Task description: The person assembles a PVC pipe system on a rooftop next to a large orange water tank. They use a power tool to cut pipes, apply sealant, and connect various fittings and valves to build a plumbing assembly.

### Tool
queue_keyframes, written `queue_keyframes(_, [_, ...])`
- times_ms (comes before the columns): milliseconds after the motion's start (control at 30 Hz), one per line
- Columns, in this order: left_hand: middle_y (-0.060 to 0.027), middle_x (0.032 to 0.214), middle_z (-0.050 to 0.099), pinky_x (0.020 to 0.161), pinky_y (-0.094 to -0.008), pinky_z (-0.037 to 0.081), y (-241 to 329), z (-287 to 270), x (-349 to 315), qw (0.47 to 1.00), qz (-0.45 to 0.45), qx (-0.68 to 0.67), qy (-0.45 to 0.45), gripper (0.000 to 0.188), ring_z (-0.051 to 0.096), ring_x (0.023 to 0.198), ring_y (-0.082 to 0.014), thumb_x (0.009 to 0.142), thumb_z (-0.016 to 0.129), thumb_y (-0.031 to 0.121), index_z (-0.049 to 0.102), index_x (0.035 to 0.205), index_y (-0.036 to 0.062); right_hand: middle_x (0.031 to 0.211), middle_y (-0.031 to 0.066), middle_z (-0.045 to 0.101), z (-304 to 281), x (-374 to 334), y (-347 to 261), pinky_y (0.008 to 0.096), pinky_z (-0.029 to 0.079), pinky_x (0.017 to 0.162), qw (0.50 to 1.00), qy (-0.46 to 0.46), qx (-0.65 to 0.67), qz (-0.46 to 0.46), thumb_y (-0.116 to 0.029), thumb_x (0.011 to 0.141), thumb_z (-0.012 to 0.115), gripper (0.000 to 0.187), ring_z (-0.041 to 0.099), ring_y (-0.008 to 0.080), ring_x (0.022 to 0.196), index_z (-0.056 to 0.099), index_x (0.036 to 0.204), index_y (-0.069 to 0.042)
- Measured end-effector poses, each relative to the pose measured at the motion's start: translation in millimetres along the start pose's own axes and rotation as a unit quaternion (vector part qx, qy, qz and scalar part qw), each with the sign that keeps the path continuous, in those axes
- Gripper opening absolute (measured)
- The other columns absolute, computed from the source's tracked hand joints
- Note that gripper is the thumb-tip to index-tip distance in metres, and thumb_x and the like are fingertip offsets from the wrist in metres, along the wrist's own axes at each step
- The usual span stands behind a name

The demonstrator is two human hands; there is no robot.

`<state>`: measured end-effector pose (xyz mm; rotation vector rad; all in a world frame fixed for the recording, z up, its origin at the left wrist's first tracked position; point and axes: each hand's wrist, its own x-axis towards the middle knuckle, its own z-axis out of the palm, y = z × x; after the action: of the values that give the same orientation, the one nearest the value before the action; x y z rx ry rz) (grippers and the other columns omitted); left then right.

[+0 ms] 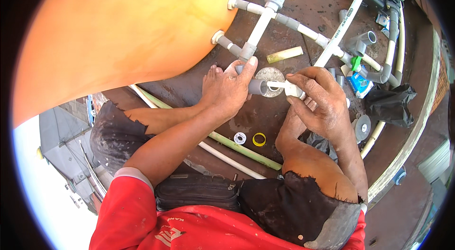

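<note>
Left hand (pixel 229 91) is closed around a grey pipe fitting (pixel 257 86), held low in front of the big orange tank (pixel 128 27). Right hand (pixel 318 103) pinches a small white roll of thread tape (pixel 293 90), its thin strip stretched across to the short, round fitting's open end.

The person wears a red short-sleeved shirt (pixel 189 231) with a pale grey cuff band (pixel 134 174) and white printing on the front, dark ragged-edged shorts (pixel 294 207) stained and frayed at the hems, a black waist pouch (pixel 196 193), and goes barefoot.
</note>
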<state>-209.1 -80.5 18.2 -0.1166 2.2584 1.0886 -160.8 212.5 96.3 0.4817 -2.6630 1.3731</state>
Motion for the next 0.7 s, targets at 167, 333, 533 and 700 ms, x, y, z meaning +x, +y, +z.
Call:
queue_keyframes(167, [-0.0112, 0.104, 0.078, 0.118, -0.0484, 0.038, 11.9, -6.7, -3.6, 1.0, 0.013, -0.009, 0.001, 0.065, 0.054, 0.137, -0.0357, 0.099, 0.058, 0.064, 0.058, 0.145, 0.0181, 0.115, 0.0149, 0.071, -17.3, 12.4, -15.0, 0.0364, 0.06, 0.075, 0.991, -0.068, -0.069, -0.097, -0.004, 0.082, 0.09, 0.048, 0.072, 0.0265, 0.097, 0.079, 0.129, -0.004])
queue_keyframes(333, [-0.0149, 0.111, 0.077, 0.117, -0.0487, 0.04, 25.8, -8.7, -4.5, 0.999, 0.035, -0.014, -0.004, 0.069, 0.054, 0.138, -0.0376, 0.095, 0.065, 0.06, 0.052, 0.152, 0.0211, 0.115, 0.0149, 0.071, 2.7, 4.6, -1.9, 0.0391, 0.061, 0.08, 0.992, 0.04, 0.117, 0.02, -0.004, 0.082, 0.091, 0.049, 0.072, 0.0275, 0.099, 0.078, 0.129, -0.001])
queue_keyframes(533, [-0.0193, 0.119, 0.075, 0.116, -0.049, 0.043, 32.7, -19.4, -13.9, 0.999, 0.041, 0.005, 0.003, 0.08, 0.053, 0.14, -0.0399, 0.091, 0.073, 0.055, 0.045, 0.16, 0.0246, 0.111, 0.0136, 0.07, -4.9, 12.5, -11.4, 0.0402, 0.059, 0.078, 0.997, -0.002, -0.021, -0.081, 0.003, 0.073, 0.088, 0.053, 0.071, 0.0305, 0.094, 0.079, 0.125, -0.003])
queue_keyframes(700, [-0.023, 0.126, 0.074, 0.116, -0.0493, 0.045, 44.8, -26.0, -17.1, 0.984, 0.005, 0.168, -0.055, 0.092, 0.053, 0.141, -0.0418, 0.088, 0.08, 0.051, 0.039, 0.167, 0.0276, 0.116, 0.0151, 0.07, 6.6, -1.3, 12.1, 0.0438, 0.061, 0.085, 0.993, -0.032, -0.109, -0.012, -0.001, 0.075, 0.087, 0.05, 0.071, 0.0335, 0.104, 0.077, 0.124, -0.002])
